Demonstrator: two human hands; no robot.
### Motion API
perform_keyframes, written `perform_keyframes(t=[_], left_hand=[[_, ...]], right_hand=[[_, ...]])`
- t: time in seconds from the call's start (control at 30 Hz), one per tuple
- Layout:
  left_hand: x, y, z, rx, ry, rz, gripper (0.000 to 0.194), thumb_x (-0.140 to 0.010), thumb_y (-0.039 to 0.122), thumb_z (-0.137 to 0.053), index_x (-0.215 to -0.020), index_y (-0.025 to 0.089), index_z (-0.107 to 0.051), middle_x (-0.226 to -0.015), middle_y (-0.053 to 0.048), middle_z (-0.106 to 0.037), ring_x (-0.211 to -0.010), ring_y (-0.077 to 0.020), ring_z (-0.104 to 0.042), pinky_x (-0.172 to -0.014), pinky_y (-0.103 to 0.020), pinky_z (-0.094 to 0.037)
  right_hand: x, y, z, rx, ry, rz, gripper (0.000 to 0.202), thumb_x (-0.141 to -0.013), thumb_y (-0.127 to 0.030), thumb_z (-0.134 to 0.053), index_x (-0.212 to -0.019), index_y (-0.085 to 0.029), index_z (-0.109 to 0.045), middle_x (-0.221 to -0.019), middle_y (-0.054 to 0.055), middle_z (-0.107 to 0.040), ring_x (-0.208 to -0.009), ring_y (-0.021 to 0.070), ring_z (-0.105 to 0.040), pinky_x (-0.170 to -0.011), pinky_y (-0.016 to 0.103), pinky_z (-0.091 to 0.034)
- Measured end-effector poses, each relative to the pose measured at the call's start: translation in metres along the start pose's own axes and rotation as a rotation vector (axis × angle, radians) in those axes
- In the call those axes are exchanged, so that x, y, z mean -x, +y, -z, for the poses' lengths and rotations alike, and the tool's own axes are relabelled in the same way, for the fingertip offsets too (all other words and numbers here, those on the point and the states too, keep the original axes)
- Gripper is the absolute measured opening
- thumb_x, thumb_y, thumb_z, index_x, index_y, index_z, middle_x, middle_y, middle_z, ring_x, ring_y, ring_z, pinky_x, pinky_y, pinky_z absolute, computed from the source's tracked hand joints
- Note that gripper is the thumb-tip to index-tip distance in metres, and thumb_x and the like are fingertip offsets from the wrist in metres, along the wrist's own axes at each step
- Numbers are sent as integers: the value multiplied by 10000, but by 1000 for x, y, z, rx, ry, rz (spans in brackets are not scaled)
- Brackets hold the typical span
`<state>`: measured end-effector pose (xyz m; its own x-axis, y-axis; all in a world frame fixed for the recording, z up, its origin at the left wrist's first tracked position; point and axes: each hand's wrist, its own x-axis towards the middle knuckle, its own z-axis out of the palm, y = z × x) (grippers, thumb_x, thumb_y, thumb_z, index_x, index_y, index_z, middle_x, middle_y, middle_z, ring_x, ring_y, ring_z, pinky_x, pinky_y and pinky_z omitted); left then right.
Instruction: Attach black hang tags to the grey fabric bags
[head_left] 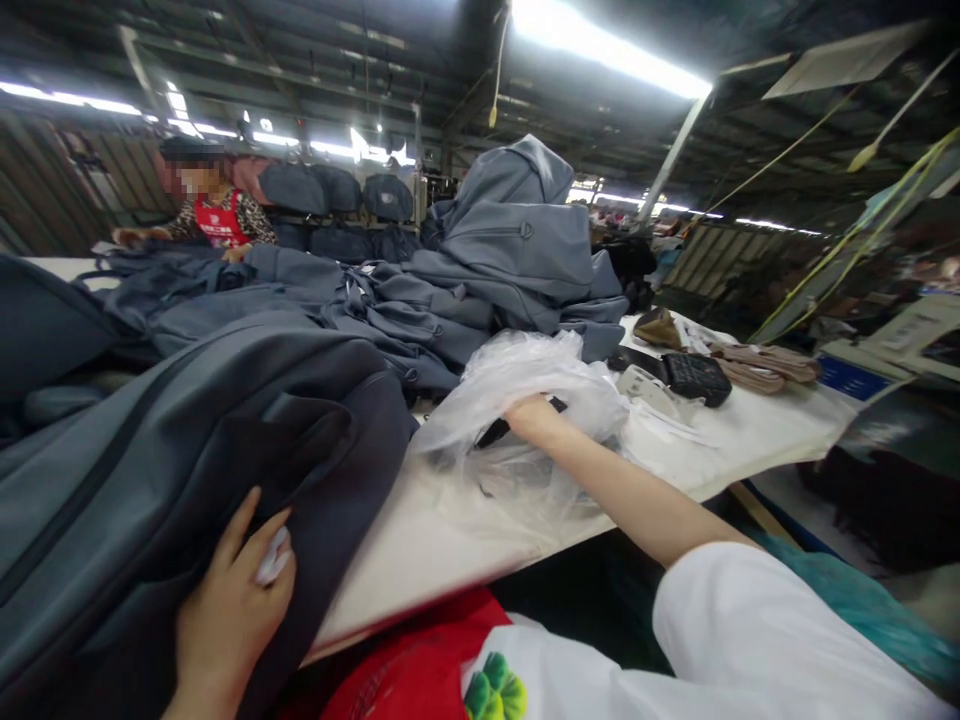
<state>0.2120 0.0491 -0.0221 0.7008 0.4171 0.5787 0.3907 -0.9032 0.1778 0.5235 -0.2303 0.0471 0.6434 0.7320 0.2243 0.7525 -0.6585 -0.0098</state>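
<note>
My left hand [238,600] rests against a large blue-grey bag [300,370] with a long dark zip, at the left front of the table. A small crumpled white piece [273,556] is tucked between its fingers, some of which stretch over the dark fabric. My right hand [531,415] reaches into a clear plastic bag [517,365] on the white table. Its fingers are hidden by the plastic, so their grip does not show. Just beside that hand, a black item [495,430] lies inside the plastic.
Blue-grey bags [517,250] are heaped at the back of the white table [420,540]. A black pouch [697,378], a white device [649,390] and brown pieces [765,365] lie at the right. A person in a red apron [221,220] works across the table, far left.
</note>
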Motion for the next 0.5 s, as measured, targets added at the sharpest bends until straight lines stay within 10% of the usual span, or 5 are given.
perform_keyframes(t=[0.23, 0.5], left_hand=[[25, 42, 27, 325, 78, -93, 324, -848, 206, -579, -1169, 233, -609, -1244, -57, -643, -965, -202, -665, -773, -285, -489], [0, 94, 15, 1329, -758, 234, 469, -911, 508, -435, -1074, 148, -687, -1077, -107, -705, -1002, -273, -642, -910, -395, -503]], right_hand=[[65, -49, 80, 203, -37, 313, 362, -924, -94, -386, -1214, -154, -596, -1210, 151, -631, -1167, 283, -548, -940, 420, -465], [86, -83, 54, -160, 126, 639, 394, -958, -166, -424, -1327, -249, -531, -1343, 72, -571, -1266, 231, -502, -1014, 402, -460]])
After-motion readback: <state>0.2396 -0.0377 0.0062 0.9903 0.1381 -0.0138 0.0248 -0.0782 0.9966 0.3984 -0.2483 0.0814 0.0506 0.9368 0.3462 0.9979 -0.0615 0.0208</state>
